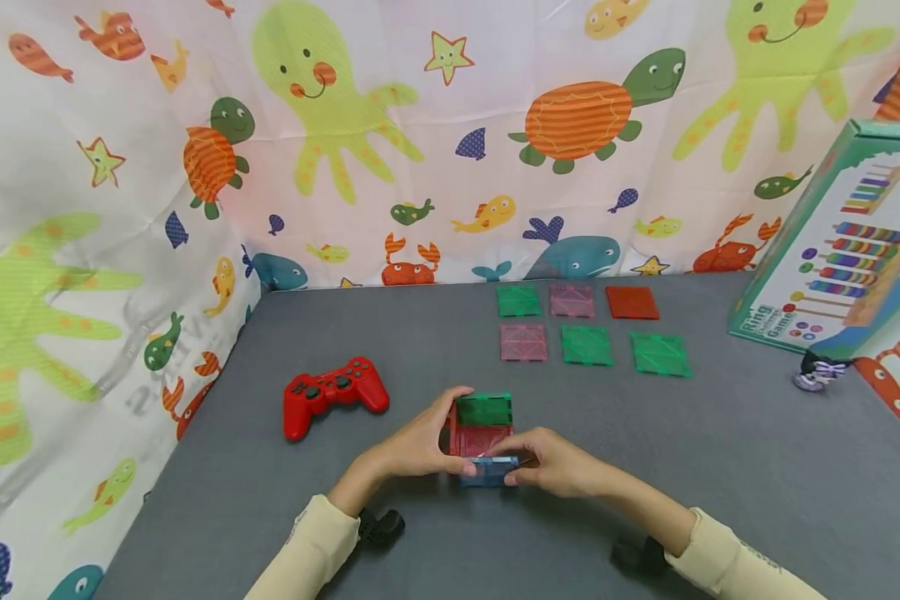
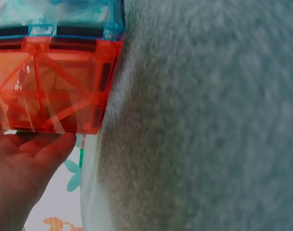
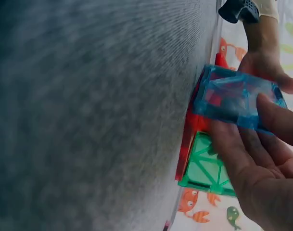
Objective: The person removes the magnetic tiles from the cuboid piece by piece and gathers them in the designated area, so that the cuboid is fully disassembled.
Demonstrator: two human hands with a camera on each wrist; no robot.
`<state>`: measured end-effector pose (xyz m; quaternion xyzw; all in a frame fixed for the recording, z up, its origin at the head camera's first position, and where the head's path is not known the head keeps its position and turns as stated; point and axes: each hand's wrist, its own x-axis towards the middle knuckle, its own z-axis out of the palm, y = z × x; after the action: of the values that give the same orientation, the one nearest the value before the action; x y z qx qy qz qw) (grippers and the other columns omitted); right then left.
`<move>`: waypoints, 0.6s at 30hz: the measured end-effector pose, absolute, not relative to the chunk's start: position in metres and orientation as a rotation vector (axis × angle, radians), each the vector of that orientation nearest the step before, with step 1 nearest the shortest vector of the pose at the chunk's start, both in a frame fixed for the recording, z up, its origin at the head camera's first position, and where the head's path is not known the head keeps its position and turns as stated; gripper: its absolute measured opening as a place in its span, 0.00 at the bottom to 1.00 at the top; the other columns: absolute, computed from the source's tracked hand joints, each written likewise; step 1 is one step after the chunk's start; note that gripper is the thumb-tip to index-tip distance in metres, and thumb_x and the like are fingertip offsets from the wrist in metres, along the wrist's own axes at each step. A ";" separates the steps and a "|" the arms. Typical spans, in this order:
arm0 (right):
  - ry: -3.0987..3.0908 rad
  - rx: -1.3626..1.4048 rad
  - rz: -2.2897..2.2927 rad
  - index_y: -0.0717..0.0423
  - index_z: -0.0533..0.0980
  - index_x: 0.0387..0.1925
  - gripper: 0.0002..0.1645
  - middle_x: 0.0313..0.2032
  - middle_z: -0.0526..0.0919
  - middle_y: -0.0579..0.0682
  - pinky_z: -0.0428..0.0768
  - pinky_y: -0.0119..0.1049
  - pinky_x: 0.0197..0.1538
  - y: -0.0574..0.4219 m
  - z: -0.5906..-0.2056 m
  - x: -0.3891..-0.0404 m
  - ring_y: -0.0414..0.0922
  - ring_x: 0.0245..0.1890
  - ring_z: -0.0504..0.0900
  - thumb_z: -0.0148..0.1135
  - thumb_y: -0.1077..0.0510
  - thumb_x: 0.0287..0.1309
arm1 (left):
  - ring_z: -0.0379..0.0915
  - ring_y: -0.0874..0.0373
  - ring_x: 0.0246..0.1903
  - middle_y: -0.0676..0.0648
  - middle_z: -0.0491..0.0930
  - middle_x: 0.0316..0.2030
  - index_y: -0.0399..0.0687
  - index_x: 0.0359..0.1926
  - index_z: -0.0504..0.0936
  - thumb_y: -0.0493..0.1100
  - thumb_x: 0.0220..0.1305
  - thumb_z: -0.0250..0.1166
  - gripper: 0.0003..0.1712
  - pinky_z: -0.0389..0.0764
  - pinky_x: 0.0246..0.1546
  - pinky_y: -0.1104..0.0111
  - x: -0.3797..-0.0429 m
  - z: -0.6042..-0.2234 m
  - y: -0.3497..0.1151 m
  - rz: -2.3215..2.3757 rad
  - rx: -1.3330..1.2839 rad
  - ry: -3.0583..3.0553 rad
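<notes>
In the head view, clear magnetic tiles form a small open-topped box: a red tile [image 1: 480,439] inside, a green tile [image 1: 484,410] at the far side, a blue tile [image 1: 487,472] at the near side. My left hand [image 1: 420,440] spans the left side of this box, thumb at the blue tile and forefinger by the green one. My right hand [image 1: 558,463] pinches the blue tile's right end. The right wrist view has the thumb on the blue tile's [image 3: 228,94] face, other fingers behind. An orange-red tile [image 2: 59,86] forms the left wall in the left wrist view.
Several flat tiles lie in two rows at the back, among them a green tile [image 1: 587,345] and a red tile [image 1: 632,302]. A red game controller [image 1: 335,395] lies left. At the right are a boxed ring game [image 1: 832,250] and a small figurine [image 1: 820,372].
</notes>
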<state>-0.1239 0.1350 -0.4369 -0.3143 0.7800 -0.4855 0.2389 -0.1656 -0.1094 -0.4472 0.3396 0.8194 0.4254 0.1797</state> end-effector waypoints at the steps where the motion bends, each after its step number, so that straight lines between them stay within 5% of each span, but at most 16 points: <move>1: 2.130 -0.874 -1.332 0.59 0.77 0.49 0.17 0.38 0.81 0.49 0.74 0.25 0.34 0.136 -0.438 -0.124 0.32 0.31 0.75 0.60 0.65 0.55 | 0.65 0.57 0.55 0.49 0.66 0.57 0.52 0.68 0.47 0.65 0.50 0.64 0.53 0.68 0.56 0.62 -0.166 -0.448 -0.110 1.213 0.975 2.302; 6: 2.145 -0.996 -1.334 0.61 0.80 0.36 0.07 0.20 0.68 0.41 0.62 0.23 0.25 0.141 -0.443 -0.125 0.29 0.19 0.61 0.59 0.66 0.55 | 0.63 0.59 0.57 0.51 0.65 0.58 0.57 0.69 0.46 0.62 0.60 0.55 0.42 0.66 0.58 0.60 -0.169 -0.452 -0.113 1.227 1.010 2.267; 11: 2.118 -0.983 -1.399 0.64 0.79 0.30 0.04 0.22 0.68 0.41 0.62 0.24 0.26 0.143 -0.450 -0.127 0.30 0.21 0.62 0.58 0.67 0.55 | 0.63 0.58 0.58 0.52 0.64 0.59 0.61 0.68 0.46 0.59 0.62 0.54 0.39 0.66 0.58 0.60 -0.170 -0.452 -0.112 1.239 0.988 2.258; 18: 1.958 -0.804 -1.469 0.67 0.79 0.37 0.11 0.24 0.73 0.44 0.65 0.25 0.29 0.155 -0.454 -0.132 0.31 0.23 0.63 0.55 0.62 0.60 | 0.64 0.56 0.57 0.50 0.65 0.58 0.54 0.69 0.45 0.59 0.62 0.55 0.42 0.66 0.58 0.59 -0.170 -0.452 -0.109 1.236 0.995 2.259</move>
<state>-0.1319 0.1553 -0.4539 -0.2998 0.7298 -0.5475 0.2788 -0.1695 -0.1091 -0.4521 0.3539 0.8034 0.4398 0.1893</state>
